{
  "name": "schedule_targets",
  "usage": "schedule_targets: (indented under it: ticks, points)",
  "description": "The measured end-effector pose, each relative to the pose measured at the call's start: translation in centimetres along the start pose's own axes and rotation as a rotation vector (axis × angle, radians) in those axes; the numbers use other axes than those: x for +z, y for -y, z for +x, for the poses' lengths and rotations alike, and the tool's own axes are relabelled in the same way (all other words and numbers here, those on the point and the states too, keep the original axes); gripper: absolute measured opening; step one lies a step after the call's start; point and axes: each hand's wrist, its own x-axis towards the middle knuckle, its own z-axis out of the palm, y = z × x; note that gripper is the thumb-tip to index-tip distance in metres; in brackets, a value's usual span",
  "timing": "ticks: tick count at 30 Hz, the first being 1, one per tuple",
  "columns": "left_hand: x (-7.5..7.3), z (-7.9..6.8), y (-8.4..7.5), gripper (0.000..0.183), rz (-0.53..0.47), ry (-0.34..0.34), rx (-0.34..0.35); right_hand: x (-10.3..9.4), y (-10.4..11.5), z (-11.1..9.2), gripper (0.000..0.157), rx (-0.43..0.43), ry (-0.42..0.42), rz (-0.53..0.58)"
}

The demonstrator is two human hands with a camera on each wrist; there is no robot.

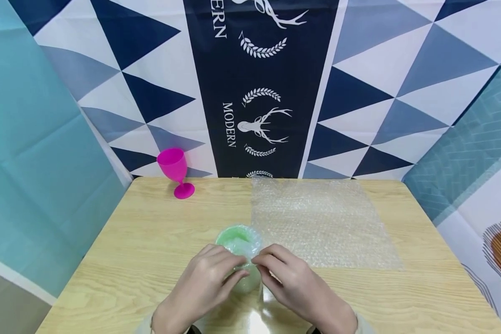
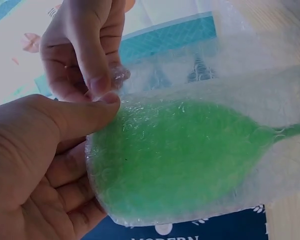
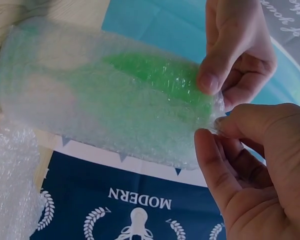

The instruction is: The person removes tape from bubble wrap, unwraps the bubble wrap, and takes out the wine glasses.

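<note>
A green goblet [image 2: 185, 155] stands upright near the table's front, rolled in a sleeve of bubble wrap [image 3: 25, 95]. Its bowl and stem show through the film in the left wrist view. My left hand [image 1: 204, 280] pinches the wrap's upper edge beside the goblet's rim between thumb and fingers. From the other side, my right hand [image 1: 294, 285] pinches the same edge with thumb and forefinger, close to the left fingertips. In the head view the hands partly hide the wrapped goblet.
A flat sheet of bubble wrap [image 1: 321, 222] lies on the wooden table [image 1: 150, 241], right of centre. At the back left stands a pink goblet [image 1: 173, 164]. Patterned cloth [image 1: 271, 69] hangs behind the table.
</note>
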Motion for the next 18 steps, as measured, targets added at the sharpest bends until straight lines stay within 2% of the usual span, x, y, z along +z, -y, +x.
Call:
schedule_targets:
  ticks: [10, 18]
  points:
    - [-0.4, 0.0, 0.6, 0.012, -0.034, 0.014, 0.01, -0.8, -0.3, 0.0, 0.024, 0.01, 0.021, 0.038]
    - [-0.4, 0.0, 1.4, 0.015, -0.083, -0.011, 0.062, -1.6, -0.6, 0.0, 0.022, 0.0, 0.021, 0.041]
